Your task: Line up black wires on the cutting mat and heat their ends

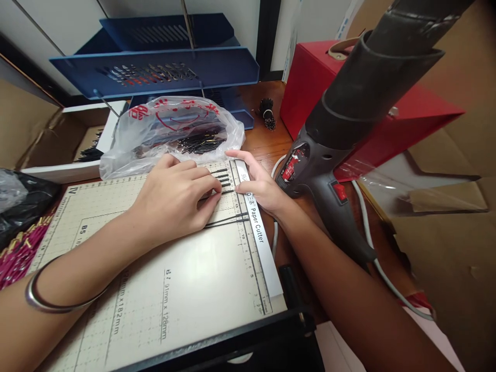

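My left hand (176, 194) pinches a thin black cord between thumb and fingers, low over the cream board of a paper cutter (194, 279). More black cords (225, 221) lie on the board, their ends toward the ruler strip at its right edge. Beyond my left fingertips, several short cord ends (221, 175) lie side by side near the ruler. My right hand (259, 183) rests over the white strip labelled "Paper Cutter" (256, 222). Its index finger and thumb are spread apart, the thumb tip by the pinched cord's end. Its other fingers are partly hidden.
A clear plastic bag (174, 124) holding black cords touches the board's far edge. Right of my right hand stands a black heat gun (329, 155) with a grey cable, before a red box (310, 77). Blue racks (155, 72) stand behind; magenta cords (23, 253) lie left.
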`<action>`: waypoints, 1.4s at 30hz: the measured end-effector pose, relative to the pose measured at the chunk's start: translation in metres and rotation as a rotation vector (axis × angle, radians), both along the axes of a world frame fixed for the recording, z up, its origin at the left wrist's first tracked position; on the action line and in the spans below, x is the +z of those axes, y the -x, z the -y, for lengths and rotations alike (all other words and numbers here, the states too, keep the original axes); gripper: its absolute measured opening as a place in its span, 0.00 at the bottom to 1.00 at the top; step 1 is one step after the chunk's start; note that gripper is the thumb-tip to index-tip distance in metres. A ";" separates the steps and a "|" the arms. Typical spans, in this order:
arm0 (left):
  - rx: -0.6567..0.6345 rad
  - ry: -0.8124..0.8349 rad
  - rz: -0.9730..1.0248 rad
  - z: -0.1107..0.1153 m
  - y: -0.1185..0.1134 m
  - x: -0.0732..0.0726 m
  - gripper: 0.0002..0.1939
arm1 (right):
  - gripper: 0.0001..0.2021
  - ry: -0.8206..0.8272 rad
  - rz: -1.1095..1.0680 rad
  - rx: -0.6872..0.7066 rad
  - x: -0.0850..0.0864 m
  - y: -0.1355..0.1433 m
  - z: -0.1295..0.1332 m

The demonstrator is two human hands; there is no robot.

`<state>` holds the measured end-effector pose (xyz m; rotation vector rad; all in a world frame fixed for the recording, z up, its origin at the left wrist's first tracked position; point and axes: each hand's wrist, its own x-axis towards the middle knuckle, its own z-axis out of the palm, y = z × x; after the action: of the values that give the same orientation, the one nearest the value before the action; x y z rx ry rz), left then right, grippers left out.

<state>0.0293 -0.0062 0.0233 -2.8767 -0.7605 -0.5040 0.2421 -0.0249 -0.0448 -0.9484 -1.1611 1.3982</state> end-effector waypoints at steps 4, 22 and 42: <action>-0.007 -0.032 -0.012 0.000 0.000 0.001 0.14 | 0.39 -0.005 0.016 0.012 -0.001 -0.002 -0.001; 0.052 0.064 -0.021 0.001 0.000 0.000 0.14 | 0.39 -0.017 0.030 0.042 -0.002 -0.005 -0.001; 0.082 0.164 -0.024 0.002 -0.002 0.001 0.17 | 0.39 -0.091 0.109 0.064 -0.002 -0.008 -0.003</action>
<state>0.0308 -0.0086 0.0247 -2.9783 -0.9532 -0.4149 0.2505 -0.0217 -0.0468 -0.9398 -1.3354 1.3461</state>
